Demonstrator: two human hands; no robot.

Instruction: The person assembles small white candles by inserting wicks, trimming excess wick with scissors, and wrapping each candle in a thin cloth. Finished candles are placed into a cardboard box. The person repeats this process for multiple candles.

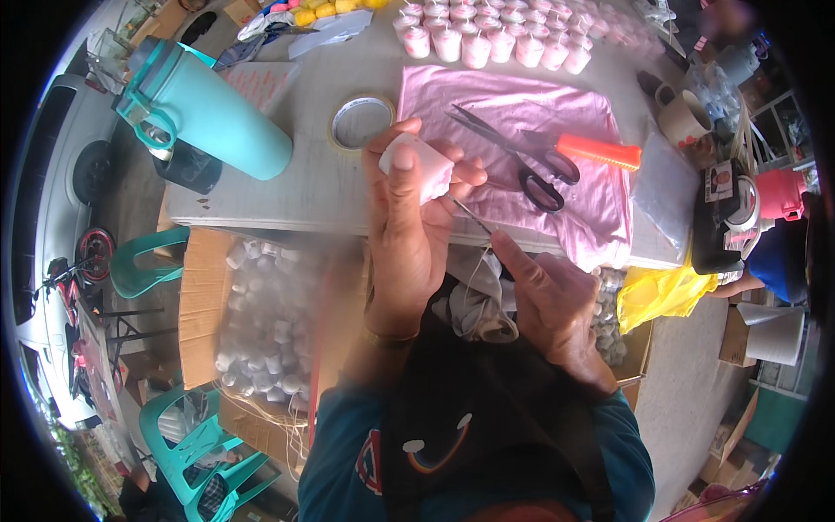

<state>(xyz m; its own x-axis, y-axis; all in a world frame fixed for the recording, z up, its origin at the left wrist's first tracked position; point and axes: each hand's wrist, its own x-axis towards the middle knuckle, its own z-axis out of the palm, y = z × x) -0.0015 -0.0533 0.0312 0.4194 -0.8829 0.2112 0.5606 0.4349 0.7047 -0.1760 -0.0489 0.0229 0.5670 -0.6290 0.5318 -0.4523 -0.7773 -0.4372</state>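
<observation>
My left hand (404,226) is closed round a small pink-and-white cup-shaped candle (424,165), held tilted above the table's near edge. In my right hand (557,300) is a thin metal tool (470,216), its shaft under the stretched forefinger. The tool's tip points at the pink end of the candle; whether it touches I cannot tell. Beyond my hands a pink cloth (513,96) lies on the table, bearing black-handled scissors (522,157) and an orange-handled cutter (600,150). A roll of tape (361,122) lies left of the cloth.
Rows of similar pink-and-white candles (475,50) stand at the table's far side. A turquoise bottle (217,113) leans at the left. Below the table edge, a cardboard box (204,304) holds many small white pieces. A yellow bag (665,296) and a mug (683,115) are on the right.
</observation>
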